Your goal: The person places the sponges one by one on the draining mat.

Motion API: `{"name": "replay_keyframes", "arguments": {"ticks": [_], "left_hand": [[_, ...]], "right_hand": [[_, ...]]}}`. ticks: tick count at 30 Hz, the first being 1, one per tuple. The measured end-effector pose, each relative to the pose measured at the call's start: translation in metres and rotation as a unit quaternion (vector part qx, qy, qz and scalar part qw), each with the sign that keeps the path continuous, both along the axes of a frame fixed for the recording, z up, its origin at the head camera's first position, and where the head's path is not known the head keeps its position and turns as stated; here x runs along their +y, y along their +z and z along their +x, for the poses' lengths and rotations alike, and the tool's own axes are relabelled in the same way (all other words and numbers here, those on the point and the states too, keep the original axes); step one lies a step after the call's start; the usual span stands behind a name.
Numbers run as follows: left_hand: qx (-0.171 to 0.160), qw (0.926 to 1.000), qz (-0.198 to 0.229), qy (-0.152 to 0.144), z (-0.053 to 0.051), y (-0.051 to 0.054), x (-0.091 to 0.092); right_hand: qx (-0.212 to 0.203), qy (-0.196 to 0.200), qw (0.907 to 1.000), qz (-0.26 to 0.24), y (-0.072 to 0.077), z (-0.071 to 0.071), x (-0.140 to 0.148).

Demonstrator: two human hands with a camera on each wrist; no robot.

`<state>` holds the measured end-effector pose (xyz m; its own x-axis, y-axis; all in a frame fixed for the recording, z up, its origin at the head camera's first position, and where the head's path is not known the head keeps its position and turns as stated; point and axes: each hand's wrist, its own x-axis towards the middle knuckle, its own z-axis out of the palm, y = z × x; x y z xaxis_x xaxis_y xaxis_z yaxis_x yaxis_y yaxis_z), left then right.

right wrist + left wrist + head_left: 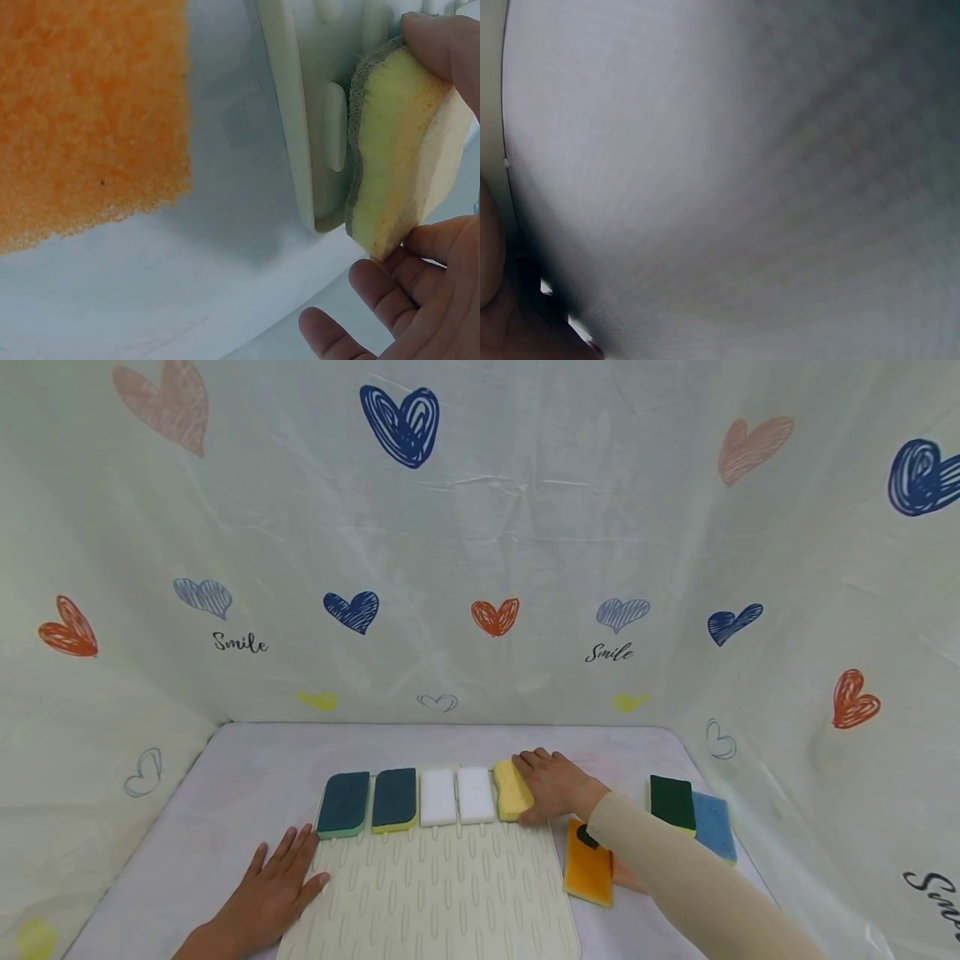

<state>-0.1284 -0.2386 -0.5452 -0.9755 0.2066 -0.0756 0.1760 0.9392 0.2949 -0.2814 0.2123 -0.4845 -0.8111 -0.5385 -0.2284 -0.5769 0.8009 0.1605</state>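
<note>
My right hand (553, 785) holds a yellow sponge (512, 791) between thumb and fingers at the far right corner of a cream ribbed mat (450, 893). In the right wrist view the sponge (405, 142) shows a grey scouring layer turned toward the mat. To its left, two white sponges (476, 795) and two sponges with dark blue-green tops (344, 803) lie in a row along the mat's far edge. My left hand (270, 889) rests with fingers spread on the table, beside the mat's left edge. The left wrist view is mostly a blurred pale surface.
An orange sponge (587, 868) with a dark spot lies right of the mat, with a peach-coloured piece (626, 874) partly behind the right sleeve. Farther right are a dark green-topped sponge (672, 802) and a blue sponge (715, 827). A heart-printed sheet (450, 535) surrounds the table.
</note>
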Motion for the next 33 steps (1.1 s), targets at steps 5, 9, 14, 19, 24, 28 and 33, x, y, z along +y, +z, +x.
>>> {"name": "replay_keyframes", "arguments": {"ticks": [5, 9, 14, 19, 24, 28, 33], "left_hand": [[0.001, 1.0000, 0.007, -0.002, 0.001, 0.001, 0.000], [-0.003, 0.9999, 0.010, -0.004, 0.002, 0.002, -0.001], [-0.005, 0.9999, -0.011, -0.008, 0.002, 0.004, -0.002], [-0.004, 0.9999, -0.011, -0.009, -0.002, 0.003, -0.003], [0.003, 0.9999, -0.003, -0.012, -0.003, 0.000, -0.005], [0.005, 0.9999, 0.002, -0.012, -0.003, -0.002, -0.006], [-0.007, 0.9999, 0.006, -0.012, -0.003, -0.003, -0.005]], "right_hand": [[-0.006, -0.006, 0.9999, -0.008, 0.002, 0.003, -0.001], [-0.015, -0.015, 0.9997, -0.014, 0.002, 0.004, -0.001], [-0.031, -0.034, 0.9984, -0.034, 0.006, 0.006, 0.002], [-0.017, -0.046, 0.9967, -0.065, 0.015, 0.009, 0.015], [0.030, -0.046, 0.9929, -0.105, 0.015, 0.014, 0.031], [0.070, -0.042, 0.9887, -0.126, 0.004, 0.022, 0.041], [0.110, -0.046, 0.9814, -0.150, -0.010, 0.037, 0.052]]}}
